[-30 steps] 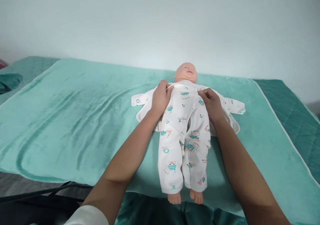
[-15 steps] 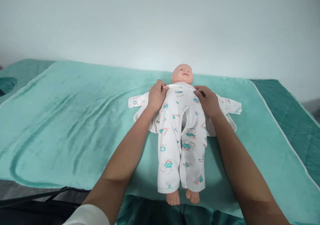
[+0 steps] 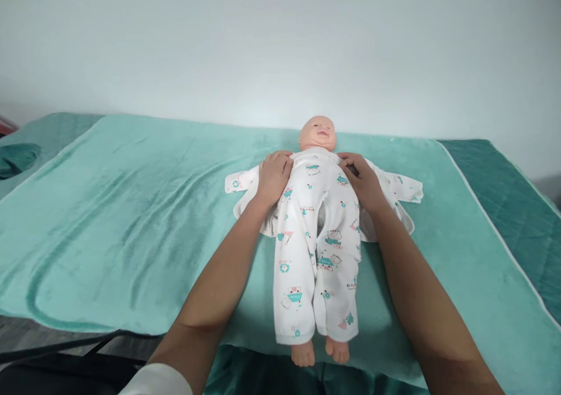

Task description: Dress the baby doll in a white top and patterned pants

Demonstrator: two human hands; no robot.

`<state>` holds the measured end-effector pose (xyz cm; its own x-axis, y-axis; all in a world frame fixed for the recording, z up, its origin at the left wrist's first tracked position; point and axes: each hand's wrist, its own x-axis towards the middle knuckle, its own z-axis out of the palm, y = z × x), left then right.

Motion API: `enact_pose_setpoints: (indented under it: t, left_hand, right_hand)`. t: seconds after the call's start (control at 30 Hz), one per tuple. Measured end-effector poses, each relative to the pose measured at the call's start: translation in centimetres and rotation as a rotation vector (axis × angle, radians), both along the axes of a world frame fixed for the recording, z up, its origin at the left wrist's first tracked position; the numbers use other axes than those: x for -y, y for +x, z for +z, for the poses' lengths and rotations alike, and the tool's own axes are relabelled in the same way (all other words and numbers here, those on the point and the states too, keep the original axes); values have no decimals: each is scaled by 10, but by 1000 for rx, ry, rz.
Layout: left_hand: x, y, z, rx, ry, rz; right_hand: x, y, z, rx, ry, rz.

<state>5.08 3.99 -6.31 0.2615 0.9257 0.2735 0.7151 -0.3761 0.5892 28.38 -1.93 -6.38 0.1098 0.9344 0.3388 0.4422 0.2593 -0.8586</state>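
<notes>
A baby doll (image 3: 318,133) lies on its back on a teal blanket (image 3: 131,208), head away from me and bare feet (image 3: 302,354) at the near edge. It wears a white printed romper (image 3: 315,255) drawn up to its chest, over an open white shirt (image 3: 407,187) spread beneath it. My left hand (image 3: 274,176) is closed on the romper's upper edge at the doll's left-side shoulder. On the other shoulder, my right hand (image 3: 362,179) has its fingers curled on the same edge, just under the chin.
The blanket covers a bed with a darker quilted cover (image 3: 517,208) showing at the right. A dark teal cloth (image 3: 17,158) lies at the far left. A black cable (image 3: 65,345) runs below the blanket's near-left edge. A pale wall stands behind.
Both hands have slid the romper's upper edge up from the chest to just under the doll's chin. The romper legs sit higher and show more of the feet.
</notes>
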Motion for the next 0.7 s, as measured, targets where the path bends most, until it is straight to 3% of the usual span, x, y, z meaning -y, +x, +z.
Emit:
enact_pose_setpoints:
  t: [0.3,0.57,0.7]
  left_hand:
    - [10,-9,-3,-40,78,-43]
    - [11,-9,-3,-3,98,-46]
    - [13,-10,-4,31,131,-55]
  right_hand:
    - [2,18,5,78,-81,179]
    - [6,17,5,-7,-118,104]
    - [7,17,3,14,-55,50]
